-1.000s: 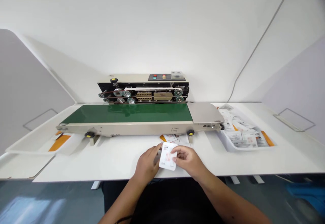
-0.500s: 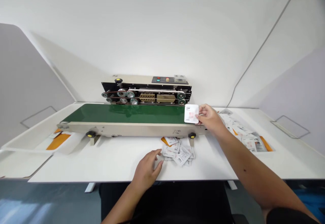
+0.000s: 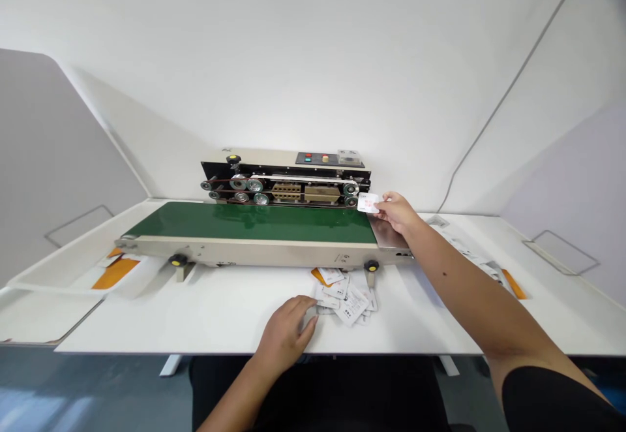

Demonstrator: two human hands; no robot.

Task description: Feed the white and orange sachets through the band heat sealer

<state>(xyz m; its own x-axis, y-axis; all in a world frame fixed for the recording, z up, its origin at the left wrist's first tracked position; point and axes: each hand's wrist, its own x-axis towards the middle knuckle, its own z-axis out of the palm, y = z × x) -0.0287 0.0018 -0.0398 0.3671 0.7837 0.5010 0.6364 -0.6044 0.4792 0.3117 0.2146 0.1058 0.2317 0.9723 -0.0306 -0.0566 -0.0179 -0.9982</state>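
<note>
Beside the sealer rollers (image 3: 351,196), small white printed sachet (image 3: 368,203), pinched by right hand (image 3: 397,214)

The right hand (image 3: 397,215) has carried the small white printed sachet (image 3: 368,203) past the green conveyor belt (image 3: 293,223) to the black sealer's steel rollers (image 3: 350,189). The left hand (image 3: 286,334) has shifted closer to the loose white sachets (image 3: 347,298).

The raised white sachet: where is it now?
Head view: the white sachet is pinched in the right hand, over the right end of the green conveyor belt.
</note>
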